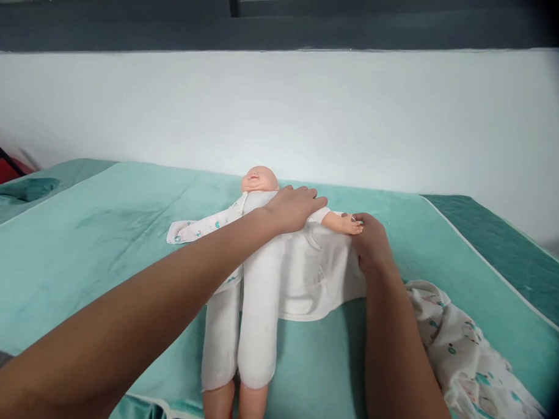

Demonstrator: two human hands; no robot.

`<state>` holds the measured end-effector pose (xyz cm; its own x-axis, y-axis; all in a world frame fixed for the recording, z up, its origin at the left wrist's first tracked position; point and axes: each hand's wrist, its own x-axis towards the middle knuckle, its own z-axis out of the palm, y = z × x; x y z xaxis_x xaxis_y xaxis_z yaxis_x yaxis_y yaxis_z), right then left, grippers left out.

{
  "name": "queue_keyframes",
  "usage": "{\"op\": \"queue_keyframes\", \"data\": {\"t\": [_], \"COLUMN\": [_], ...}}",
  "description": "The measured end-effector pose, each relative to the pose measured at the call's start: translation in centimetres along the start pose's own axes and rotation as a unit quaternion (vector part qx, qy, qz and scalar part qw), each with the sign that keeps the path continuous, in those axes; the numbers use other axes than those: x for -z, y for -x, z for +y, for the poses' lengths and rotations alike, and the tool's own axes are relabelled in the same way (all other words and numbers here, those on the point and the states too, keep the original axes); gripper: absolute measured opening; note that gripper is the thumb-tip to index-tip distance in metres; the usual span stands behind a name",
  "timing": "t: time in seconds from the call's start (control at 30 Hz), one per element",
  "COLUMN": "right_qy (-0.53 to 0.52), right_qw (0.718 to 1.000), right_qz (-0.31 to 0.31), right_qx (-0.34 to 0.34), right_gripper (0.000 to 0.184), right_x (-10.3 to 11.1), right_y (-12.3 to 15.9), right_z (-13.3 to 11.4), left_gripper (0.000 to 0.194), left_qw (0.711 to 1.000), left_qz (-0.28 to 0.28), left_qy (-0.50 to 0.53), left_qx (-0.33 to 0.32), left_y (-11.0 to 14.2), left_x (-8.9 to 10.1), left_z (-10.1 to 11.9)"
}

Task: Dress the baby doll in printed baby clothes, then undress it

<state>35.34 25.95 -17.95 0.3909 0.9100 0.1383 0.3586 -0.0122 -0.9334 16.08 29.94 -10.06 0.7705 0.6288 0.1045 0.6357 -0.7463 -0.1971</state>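
Observation:
A baby doll (261, 306) with a white cloth body lies face up, its head at the far end. One of its arms wears the sleeve of a white printed baby shirt (205, 226). The shirt's other half is spread inside out beside the body, under the doll's bare-handed arm (341, 224). My left hand (295, 209) rests on the doll's chest and shoulder, fingers apart. Beside the doll's small hand, my right hand (372, 240) is closed on the shirt's edge; its fingertips are partly hidden.
A green padded cover (99, 252) lies under the doll. Crumpled white printed clothing (471, 357) sits at the right, beside my right forearm. A white wall (283, 112) stands behind. Something red and black (1, 166) shows at the far left.

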Motion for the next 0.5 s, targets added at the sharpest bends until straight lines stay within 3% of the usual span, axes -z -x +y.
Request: {"op": "queue_keyframes", "data": {"t": [0.1,0.23,0.37,0.5], "right_qy": [-0.191,-0.296,-0.324,-0.271], "right_qw": [0.978,0.953,0.943,0.959], "right_qz": [0.011,-0.034,-0.066,-0.078], "right_qx": [-0.078,-0.05,-0.049,0.004], "right_gripper": [0.031,0.035,0.036,0.039], "right_x": [0.4,0.5,0.1,-0.7], "right_y": [0.6,1.6,2.0,2.9], "right_z": [-1.0,-2.2,-2.5,-3.1], "left_gripper": [0.035,0.032,0.036,0.027], "left_qw": [0.998,0.992,0.985,0.982], "left_qz": [-0.033,-0.086,-0.078,-0.027], "left_qy": [-0.043,-0.082,-0.084,-0.064], "left_qx": [-0.005,0.051,0.131,0.175], "left_y": [0.0,-0.8,-2.0,-2.6], "left_x": [0.0,-0.5,-1.4,-2.5], "left_z": [-0.1,0.9,2.3,2.6]}}
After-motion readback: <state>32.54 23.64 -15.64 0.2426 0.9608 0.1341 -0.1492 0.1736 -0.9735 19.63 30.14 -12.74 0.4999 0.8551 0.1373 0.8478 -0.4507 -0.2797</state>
